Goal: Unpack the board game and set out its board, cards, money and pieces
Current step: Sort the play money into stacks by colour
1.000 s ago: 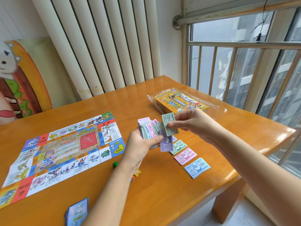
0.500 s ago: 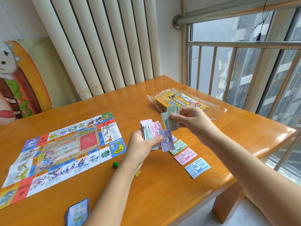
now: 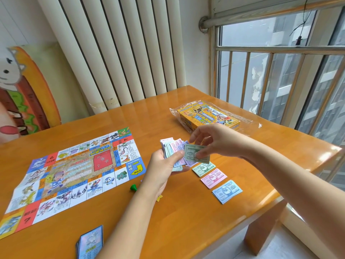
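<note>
Now lower, right hand's (image 3: 214,141) green note (image 3: 196,155) over left hand's (image 3: 164,165) stack (image 3: 174,145)

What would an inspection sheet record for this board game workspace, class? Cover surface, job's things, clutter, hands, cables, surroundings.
Surface: glossy orange wooden table.
Job's things: colourful paper game board flat at left; blue-backed card deck, near edge; green note pile, pink note pile, blue note pile in a row; small green pawn, yellow piece.
Clutter: yellow game box in clear plastic wrap, far side.
Hands: left hand holds fanned stack of notes; right hand pinches green note over it.
Cables: thin dark cord hanging at window.
Surroundings: white ribbed panels, barred window, cartoon picture.
</note>
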`<state>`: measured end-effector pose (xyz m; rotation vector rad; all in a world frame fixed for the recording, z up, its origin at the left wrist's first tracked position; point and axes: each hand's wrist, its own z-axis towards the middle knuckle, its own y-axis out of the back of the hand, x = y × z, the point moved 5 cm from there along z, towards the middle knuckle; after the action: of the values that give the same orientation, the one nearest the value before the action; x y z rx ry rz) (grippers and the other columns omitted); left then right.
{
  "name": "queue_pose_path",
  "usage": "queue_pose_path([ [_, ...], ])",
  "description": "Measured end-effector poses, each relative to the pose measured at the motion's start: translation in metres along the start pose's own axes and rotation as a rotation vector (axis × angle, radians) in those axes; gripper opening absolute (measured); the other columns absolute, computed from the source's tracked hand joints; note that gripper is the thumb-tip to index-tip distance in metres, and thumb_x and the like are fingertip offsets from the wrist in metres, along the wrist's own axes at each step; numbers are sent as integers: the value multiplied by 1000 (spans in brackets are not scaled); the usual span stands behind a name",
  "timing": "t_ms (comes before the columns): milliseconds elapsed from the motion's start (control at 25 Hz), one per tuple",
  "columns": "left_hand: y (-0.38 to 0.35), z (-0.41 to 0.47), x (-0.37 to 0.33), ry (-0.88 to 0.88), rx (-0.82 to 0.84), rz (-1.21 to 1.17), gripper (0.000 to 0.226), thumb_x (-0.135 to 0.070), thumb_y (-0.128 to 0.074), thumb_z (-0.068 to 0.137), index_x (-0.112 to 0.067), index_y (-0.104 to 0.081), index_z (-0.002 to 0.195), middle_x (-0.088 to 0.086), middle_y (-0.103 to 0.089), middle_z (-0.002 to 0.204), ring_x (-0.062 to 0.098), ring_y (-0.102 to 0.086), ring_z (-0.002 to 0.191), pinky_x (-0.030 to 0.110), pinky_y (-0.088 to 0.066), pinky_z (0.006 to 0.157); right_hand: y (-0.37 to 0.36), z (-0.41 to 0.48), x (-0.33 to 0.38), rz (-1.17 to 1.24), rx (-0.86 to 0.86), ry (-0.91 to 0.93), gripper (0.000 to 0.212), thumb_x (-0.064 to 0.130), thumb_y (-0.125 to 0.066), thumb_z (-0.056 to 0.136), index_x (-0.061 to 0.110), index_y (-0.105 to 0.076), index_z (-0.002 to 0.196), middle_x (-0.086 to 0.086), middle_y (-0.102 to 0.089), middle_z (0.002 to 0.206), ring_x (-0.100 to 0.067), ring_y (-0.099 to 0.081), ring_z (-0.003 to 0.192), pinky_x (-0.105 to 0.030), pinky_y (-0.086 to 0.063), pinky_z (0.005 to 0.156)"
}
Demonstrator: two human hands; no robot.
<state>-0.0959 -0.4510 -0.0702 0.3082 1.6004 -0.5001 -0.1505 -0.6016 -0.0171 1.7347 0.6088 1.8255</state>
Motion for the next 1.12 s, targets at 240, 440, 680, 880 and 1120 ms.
queue_pose_path([
  [240,-1,-2,0,-52,-14,24,19,2,-67,82,-14,-67,91,3,-75,85,19,-71,74,29,-59,63,-2,-2,3,-78,-56,23,23,11,-81,72,20,-68,89,-2,-72,86,-16,-67,74,-29,-55,68],
  [440,7,1,-1,-112,-147,-50,22,1,-71,78,-15,-67,93,3,-75,92,25,-70,91,37,-54,84,0,-8,-14,362,-165,-142,13,11,-75,79,2,-71,87,-10,-73,77,-17,-66,65,-21,-57,61],
  [680,2,0,1,-64,-125,-153,21,2,-67,81,-13,-66,94,2,-75,90,19,-71,85,31,-57,77,-6,-15,-22,535,-239,-150,6,5,-69,83,10,-72,83,-1,-72,69,-10,-66,60,-19,-55,58],
  [880,3,-1,-2,-71,-150,-202,20,4,-66,82,-12,-66,94,3,-74,88,14,-71,76,26,-57,68,-16,-20,-23,581,-174,-184,12,10,-74,78,2,-65,80,-12,-73,76,-14,-70,64,-19,-54,57],
  [1120,11,0,-1,-61,-225,-210,20,3,-67,81,-12,-66,94,6,-73,94,20,-70,80,26,-57,69,-5,-24,-34,704,-281,-194,7,1,-71,78,3,-66,82,-7,-72,74,-12,-63,57,-17,-51,54],
])
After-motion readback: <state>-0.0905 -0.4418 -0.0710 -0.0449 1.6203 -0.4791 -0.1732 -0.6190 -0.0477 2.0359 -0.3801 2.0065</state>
